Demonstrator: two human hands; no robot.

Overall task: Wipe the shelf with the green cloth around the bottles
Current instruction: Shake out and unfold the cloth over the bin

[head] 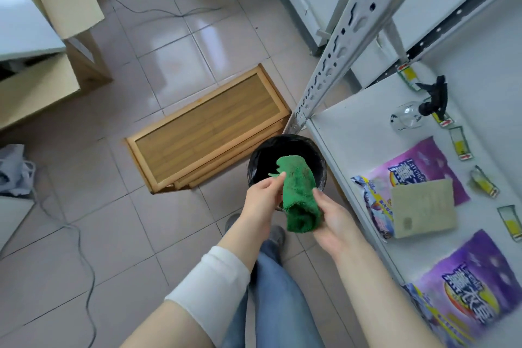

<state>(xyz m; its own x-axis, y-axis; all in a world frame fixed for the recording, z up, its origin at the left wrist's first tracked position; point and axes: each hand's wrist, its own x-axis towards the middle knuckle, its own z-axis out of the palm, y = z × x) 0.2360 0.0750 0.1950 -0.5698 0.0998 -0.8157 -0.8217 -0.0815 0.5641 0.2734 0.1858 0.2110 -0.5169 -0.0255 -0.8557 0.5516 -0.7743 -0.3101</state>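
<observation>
Green cloth (298,195): held between left hand (261,196) and right hand (332,220), both grasping it above the black-lined bin (320,161), apart from the shelf (356,133). Step: shaking out or refolding, seemingly. Next: carry right, wipe around spray bottle (415,113).

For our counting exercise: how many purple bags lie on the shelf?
2: one purple bag mid-shelf under a beige card, another at the near end, cut off by the frame.
</observation>
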